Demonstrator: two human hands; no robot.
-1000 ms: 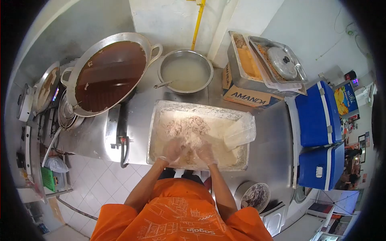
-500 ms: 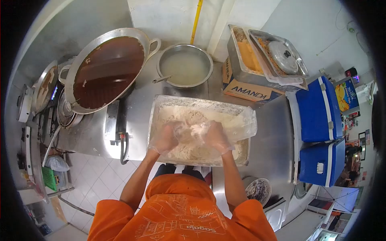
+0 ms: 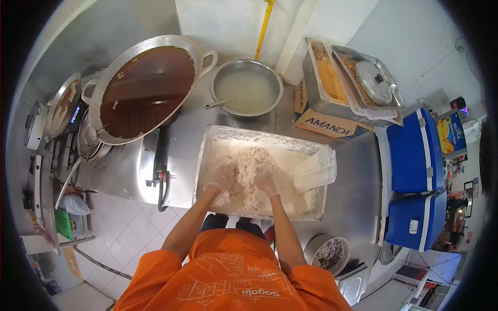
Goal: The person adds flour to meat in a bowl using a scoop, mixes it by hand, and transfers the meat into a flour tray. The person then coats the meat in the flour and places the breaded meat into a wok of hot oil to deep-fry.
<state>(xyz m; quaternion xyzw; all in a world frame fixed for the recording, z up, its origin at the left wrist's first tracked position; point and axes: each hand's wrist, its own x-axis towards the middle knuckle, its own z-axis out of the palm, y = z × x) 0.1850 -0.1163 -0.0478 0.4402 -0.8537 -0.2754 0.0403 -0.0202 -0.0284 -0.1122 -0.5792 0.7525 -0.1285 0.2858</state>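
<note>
A large rectangular metal tray (image 3: 201, 155) holds pale flour. In its middle lies a heap of flour-coated pieces (image 3: 253, 158), whose kind I cannot make out. My left hand (image 3: 223, 177), in a clear plastic glove, is down in the flour on the left of the heap, its fingers stretched forward and partly buried. On the heap's right side is my right hand (image 3: 265, 181), gloved likewise, fingers apart and dusted with flour. A clear plastic bag or sheet (image 3: 316, 168) rests over the tray's right part.
A big two-handled pan (image 3: 199, 49) of dark brown liquid stands at back left. Behind the tray is a metal bowl (image 3: 277, 96) of cloudy liquid with a ladle (image 3: 217, 103). Stacked trays sit on a cardboard box (image 3: 324, 124). Blue coolers (image 3: 410, 155) line the right; a pot (image 3: 332, 255) sits near front right.
Both hands have come down into the flour; before, they were raised with white-coated material between them. Coated pieces now lie heaped between the hands. The whole view has shifted slightly.
</note>
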